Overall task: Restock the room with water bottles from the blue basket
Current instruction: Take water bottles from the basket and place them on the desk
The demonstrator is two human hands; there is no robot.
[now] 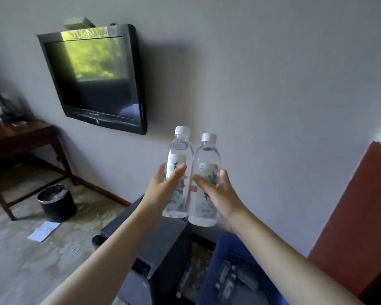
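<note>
I hold two clear water bottles with white caps and printed labels upright in front of the grey wall. My left hand point(163, 190) grips the left bottle point(179, 150) around its lower half. My right hand point(218, 194) grips the right bottle point(207, 157) the same way. The two bottles stand side by side, nearly touching. Below my right forearm lies the blue basket point(227, 249), with several more bottles point(229, 280) lying inside it.
A dark grey box-like unit point(163, 243) stands under my hands. A black wall-mounted TV point(92, 80) hangs at upper left. A dark wooden desk point(20, 137), a black waste bin point(57, 203) and a paper point(43, 231) on the floor are at left. Red-brown furniture point(356, 216) is at right.
</note>
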